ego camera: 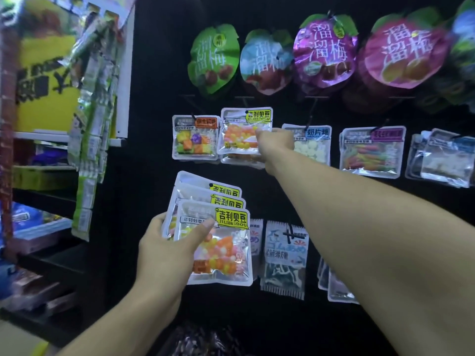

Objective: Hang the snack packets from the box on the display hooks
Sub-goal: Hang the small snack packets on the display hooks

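My left hand (167, 250) grips a fanned stack of clear snack packets (218, 242) with yellow labels and orange, yellow and pink candies inside, thumb across the front one. My right hand (276, 147) reaches up to the black display wall and pinches the right edge of a matching packet (241, 132) at its hook (247, 112) in the middle row. Another like packet hangs behind it. The box is out of view.
Round plum-candy bags (325, 50) hang in the top row. Clear candy packets (195, 137) (372, 152) flank the hook, and blue-print packets (285, 258) hang below. A shelf unit with green sachet strips (92, 119) stands on the left.
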